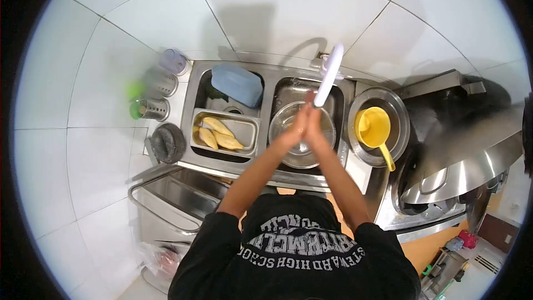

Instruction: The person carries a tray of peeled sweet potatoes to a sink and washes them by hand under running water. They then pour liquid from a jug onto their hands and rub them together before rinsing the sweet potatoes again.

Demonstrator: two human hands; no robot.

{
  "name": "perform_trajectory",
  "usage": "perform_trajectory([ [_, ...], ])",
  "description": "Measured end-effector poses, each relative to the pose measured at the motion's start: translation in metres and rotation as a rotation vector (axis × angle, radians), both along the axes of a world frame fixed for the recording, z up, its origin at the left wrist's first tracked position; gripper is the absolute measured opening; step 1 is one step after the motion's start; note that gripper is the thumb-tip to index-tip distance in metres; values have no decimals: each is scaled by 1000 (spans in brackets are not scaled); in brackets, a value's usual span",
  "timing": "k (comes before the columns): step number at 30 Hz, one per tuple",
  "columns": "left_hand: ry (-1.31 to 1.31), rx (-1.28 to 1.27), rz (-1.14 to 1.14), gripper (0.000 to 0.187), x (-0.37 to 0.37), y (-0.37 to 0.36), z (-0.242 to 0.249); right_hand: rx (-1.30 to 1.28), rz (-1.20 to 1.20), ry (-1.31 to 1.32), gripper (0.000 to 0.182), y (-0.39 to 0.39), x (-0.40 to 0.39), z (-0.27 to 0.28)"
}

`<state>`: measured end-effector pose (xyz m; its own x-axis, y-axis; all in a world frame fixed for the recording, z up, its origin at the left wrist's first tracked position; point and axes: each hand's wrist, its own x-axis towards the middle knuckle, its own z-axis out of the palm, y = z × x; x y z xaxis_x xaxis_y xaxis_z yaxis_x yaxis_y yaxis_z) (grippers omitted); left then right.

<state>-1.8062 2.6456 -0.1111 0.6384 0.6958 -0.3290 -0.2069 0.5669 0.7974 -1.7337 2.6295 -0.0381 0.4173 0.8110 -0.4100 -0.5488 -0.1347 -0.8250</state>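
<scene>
Pressing together, left hand (296,128) and right hand (312,125), palms flat, grasping nothing, under the white tap (328,75); hovering above a steel bowl (288,153) in the right sink (288,91); tray (247,128) of yellow pieces alongside.

Left hand (293,128) and right hand (312,125) press together over a steel bowl (302,153) under the tap (328,75).

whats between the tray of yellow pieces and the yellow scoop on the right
In the head view, the right sink basin with a metal bowl lies between the tray and the yellow scoop; both hands, pressed together, are over that bowl under the faucet.
</scene>
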Motion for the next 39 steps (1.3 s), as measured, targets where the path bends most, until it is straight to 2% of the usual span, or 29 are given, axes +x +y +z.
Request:
perform_trajectory([
  [1,117,153,13,66,-2,-22,56,16,-6,-1,74,-1,-2,-5],
  [2,148,142,57,67,0,-21,84,-155,23,120,75,1,-1,3],
  [3,150,143,55,67,-4,-11,98,-153,22,122,75,-8,-22,20],
  [4,209,-47,129,66,-8,5,109,-99,59,-22,70,-25,-56,43],
  [5,268,-246,202,65,-11,21,111,-51,98,-164,65,-37,-77,54],
  [6,57,-391,72,62,-10,46,26,-61,100,-163,65,-40,-75,36],
  [7,52,-390,75,62,-7,36,0,-18,54,-178,65,-34,-58,-1],
  [9,110,-131,58,59,3,-3,-19,76,-44,-197,64,-11,-23,-54],
  [10,89,46,19,56,1,-20,8,-189,-157,226,72,2,-9,-28],
  [11,87,46,12,56,-2,-18,5,-188,-164,225,72,-3,-19,-9],
  [13,153,30,-25,60,2,-4,-3,-37,-106,-127,68,-18,-52,29],
  [14,-9,81,113,71,-4,2,44,-109,-26,-50,74,-30,-68,63],
  [15,-15,74,110,71,-6,7,44,-116,-29,-56,74,-35,-71,52],
  [17,-28,-45,42,87,-8,19,45,-76,56,-42,77,-37,-73,32],
  [19,43,6,18,87,-15,20,45,-47,45,-2,77,-34,-73,33],
  [21,-27,-57,-33,85,-21,19,63,-28,24,-76,77,-30,-77,31],
  [22,0,1,13,76,-19,19,68,8,14,-78,75,-27,-74,27],
  [26,10,76,5,76,-2,14,77,42,-79,-225,69,-21,-61,14],
  [27,-164,-36,8,43,14,6,69,47,-60,-224,69,-20,-53,14],
  [28,-342,-143,10,22,20,5,64,59,-123,-27,65,-21,-41,13],
  [29,-143,63,-91,78,17,10,62,68,-185,171,60,-21,-33,12],
  [30,-243,-7,-3,77,20,14,63,249,-107,337,52,-25,-32,12],
  [31,-344,-81,84,76,25,16,65,246,-94,338,52,-30,-30,12],
  [33,-365,-131,142,76,26,28,73,250,38,273,47,-36,-29,22],
  [35,-382,-180,201,75,26,31,74,218,-3,316,43,-41,-34,10],
  [37,-315,-25,181,76,34,22,64,-5,-47,278,37,-39,-27,6],
  [39,-283,-42,199,78,35,21,57,40,-131,283,31,-32,-32,-8],
])
